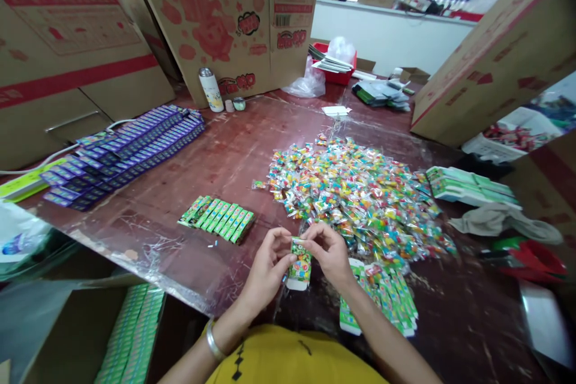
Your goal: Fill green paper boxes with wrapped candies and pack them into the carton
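Note:
Both hands meet over the near edge of the dark red table (234,150). My left hand (266,267) and my right hand (327,252) pinch the top of a small green box (300,265) with colourful sweets showing in it. A big heap of small wrapped sweets (355,192) lies just beyond my hands. A row of filled green boxes (218,217) lies to the left, and a fan of flat green boxes (382,299) lies under my right forearm.
Rows of purple boxes (121,153) cover the left of the table. Large cardboard cartons (216,18) stand behind and on the right (495,54). A flask (210,89), a red tray (335,66), a stack of green boxes (468,186) and a carton of green boxes (130,336) are around.

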### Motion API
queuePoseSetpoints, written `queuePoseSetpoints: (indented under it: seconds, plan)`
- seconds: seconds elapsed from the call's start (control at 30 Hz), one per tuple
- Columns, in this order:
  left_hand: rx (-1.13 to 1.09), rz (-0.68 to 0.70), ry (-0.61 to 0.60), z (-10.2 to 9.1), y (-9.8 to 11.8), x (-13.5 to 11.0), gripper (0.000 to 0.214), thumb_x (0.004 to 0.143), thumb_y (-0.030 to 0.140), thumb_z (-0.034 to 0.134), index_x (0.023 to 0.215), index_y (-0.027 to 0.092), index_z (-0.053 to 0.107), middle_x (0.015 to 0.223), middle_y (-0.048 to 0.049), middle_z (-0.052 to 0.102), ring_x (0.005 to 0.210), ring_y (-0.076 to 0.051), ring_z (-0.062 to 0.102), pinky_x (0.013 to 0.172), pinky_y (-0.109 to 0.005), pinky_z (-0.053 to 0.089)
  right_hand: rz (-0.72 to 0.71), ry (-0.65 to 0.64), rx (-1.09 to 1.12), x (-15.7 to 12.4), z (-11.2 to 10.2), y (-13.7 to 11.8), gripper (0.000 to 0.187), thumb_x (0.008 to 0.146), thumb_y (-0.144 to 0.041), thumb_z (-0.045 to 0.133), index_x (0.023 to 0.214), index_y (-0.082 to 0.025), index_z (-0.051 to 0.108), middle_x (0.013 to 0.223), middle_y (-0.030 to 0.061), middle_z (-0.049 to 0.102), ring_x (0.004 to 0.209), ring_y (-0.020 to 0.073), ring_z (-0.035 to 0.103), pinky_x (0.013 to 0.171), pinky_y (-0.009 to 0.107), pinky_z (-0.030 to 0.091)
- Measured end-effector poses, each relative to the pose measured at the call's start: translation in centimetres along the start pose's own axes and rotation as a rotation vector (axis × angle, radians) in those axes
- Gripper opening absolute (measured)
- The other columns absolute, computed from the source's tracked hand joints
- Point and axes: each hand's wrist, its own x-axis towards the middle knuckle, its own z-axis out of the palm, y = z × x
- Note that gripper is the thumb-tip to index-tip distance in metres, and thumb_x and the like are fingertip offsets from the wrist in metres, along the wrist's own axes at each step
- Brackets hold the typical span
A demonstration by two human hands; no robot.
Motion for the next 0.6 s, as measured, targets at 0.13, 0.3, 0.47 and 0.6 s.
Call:
queuePoseSetpoints:
  seconds: [0.13, 0.3, 0.47, 0.6]
  plan:
    - [0.023, 0.003, -0.018, -0.2, 0.2, -0.1, 0.032, 0.085, 0.014, 0.057, 0.113, 0.024, 0.045, 0.107, -0.0033, 0.060, 0.101, -0.016, 0.060, 0.088, -0.028, 0.048, 0.130, -0.082, -0.063, 0.9, -0.5, -0.8, 0.017, 0.077, -0.030, 0.075, 0.077, -0.020, 0.061, 0.077, 0.0007, 0.064, 0.071, 0.0164, 0.059, 0.066, 0.027, 0.046]
    - [0.064, -0.004, -0.071, -0.4, 0.7, -0.2, 0.036, 0.085, 0.013, 0.057, 0.119, 0.023, 0.047, 0.117, -0.0070, 0.060, 0.108, -0.019, 0.059, 0.093, -0.033, 0.048, 0.219, -0.135, -0.108, 2.1, -1.6, -0.8, 0.025, 0.075, -0.037, 0.076, 0.068, -0.017, 0.062, 0.070, 0.0005, 0.063, 0.066, 0.0159, 0.057, 0.064, 0.027, 0.045]
    - [0.059, -0.011, -0.115, -0.5, 1.0, -0.1, 0.043, 0.086, 0.011, 0.054, 0.127, 0.023, 0.049, 0.123, -0.0078, 0.060, 0.111, -0.021, 0.059, 0.095, -0.034, 0.048, 0.158, -0.154, -0.199, 2.0, -1.5, -0.6, 0.026, 0.080, -0.038, 0.071, 0.068, -0.018, 0.060, 0.070, 0.0005, 0.062, 0.066, 0.0162, 0.057, 0.063, 0.027, 0.045]
    - [0.063, -0.002, -0.075, -0.8, 0.6, -0.1, 0.033, 0.086, 0.016, 0.055, 0.119, 0.021, 0.057, 0.119, -0.0066, 0.063, 0.111, -0.021, 0.059, 0.096, -0.034, 0.046, -0.071, -0.175, -0.353, 0.6, -0.9, -1.6, 0.021, 0.091, -0.032, 0.057, 0.074, -0.020, 0.061, 0.080, 0.0024, 0.064, 0.076, 0.0183, 0.059, 0.073, 0.031, 0.046]
